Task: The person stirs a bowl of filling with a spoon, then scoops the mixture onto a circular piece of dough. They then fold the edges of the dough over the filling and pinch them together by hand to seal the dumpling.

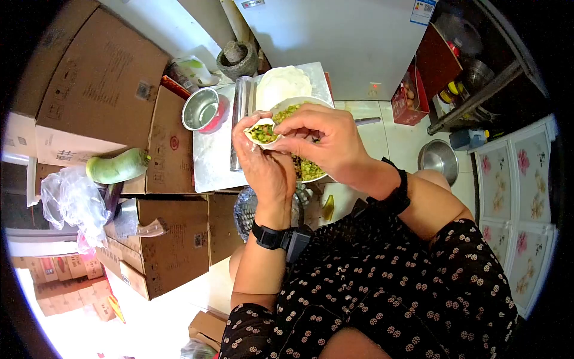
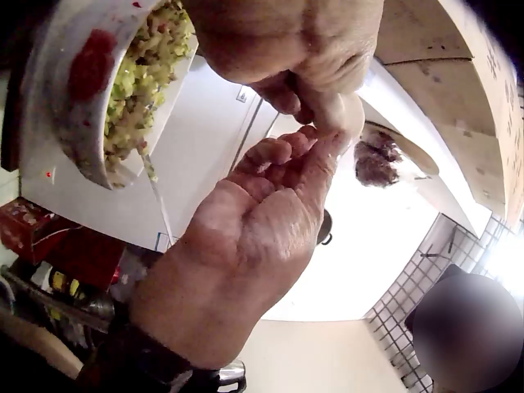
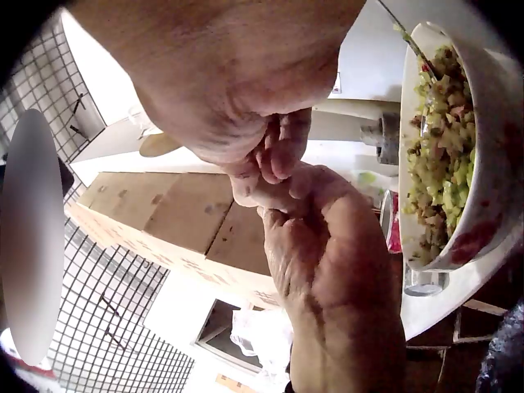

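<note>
In the head view a dumpling wrapper (image 1: 275,143), pale dough folded partway round a green chopped filling (image 1: 261,133), sits in my left hand (image 1: 272,170). Those fingers curl round its far side. My right hand (image 1: 329,134) pinches the near edge of the dough between thumb and fingers. Both wrist views show the hands meeting fingertip to fingertip, the left hand (image 2: 286,37) at the top in one and the right hand (image 3: 229,74) at the top in the other, hiding most of the wrapper. Just beyond them stands a white bowl (image 2: 70,123) of the same filling.
Flat dough sheets (image 1: 284,87) lie on the floured board behind the hands, beside a long shiny cylinder (image 1: 240,107). A metal pot (image 1: 201,109) stands at the board's left, a stone mortar (image 1: 242,63) behind it. Cardboard boxes (image 1: 95,90) fill the left; a steel basin (image 1: 438,157) sits right.
</note>
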`<action>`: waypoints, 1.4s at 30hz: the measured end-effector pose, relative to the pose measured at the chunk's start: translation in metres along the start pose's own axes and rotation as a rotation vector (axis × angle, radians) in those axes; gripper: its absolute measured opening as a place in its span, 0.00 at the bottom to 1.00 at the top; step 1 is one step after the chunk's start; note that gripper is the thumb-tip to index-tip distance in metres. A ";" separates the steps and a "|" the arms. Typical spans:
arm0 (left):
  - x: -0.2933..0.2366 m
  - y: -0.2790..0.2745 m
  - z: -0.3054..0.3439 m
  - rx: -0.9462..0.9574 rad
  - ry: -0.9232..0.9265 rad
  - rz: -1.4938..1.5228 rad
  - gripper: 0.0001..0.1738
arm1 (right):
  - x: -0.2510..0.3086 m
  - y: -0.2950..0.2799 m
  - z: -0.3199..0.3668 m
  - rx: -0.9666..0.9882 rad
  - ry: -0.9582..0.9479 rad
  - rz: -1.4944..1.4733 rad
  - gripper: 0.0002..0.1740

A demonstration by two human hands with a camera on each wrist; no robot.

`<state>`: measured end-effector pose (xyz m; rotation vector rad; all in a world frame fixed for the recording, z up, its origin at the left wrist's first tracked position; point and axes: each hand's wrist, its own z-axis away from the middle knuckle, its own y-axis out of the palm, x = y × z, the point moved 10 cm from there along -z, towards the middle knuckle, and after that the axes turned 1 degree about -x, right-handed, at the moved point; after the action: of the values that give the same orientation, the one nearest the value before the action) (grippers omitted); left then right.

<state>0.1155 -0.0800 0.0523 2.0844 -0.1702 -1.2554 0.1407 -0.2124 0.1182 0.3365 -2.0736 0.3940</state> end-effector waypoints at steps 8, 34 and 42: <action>-0.003 0.007 0.004 0.104 -0.014 0.056 0.21 | 0.007 -0.006 -0.004 0.020 -0.036 0.011 0.09; -0.030 0.030 0.006 0.193 0.033 -0.173 0.40 | 0.030 -0.012 -0.005 0.019 -0.246 -0.044 0.07; -0.035 0.028 0.003 0.159 0.127 -0.278 0.38 | 0.038 -0.015 -0.006 0.007 -0.277 0.073 0.16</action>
<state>0.1010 -0.0874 0.0937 2.3803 0.0829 -1.2994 0.1320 -0.2264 0.1561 0.3353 -2.3606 0.4174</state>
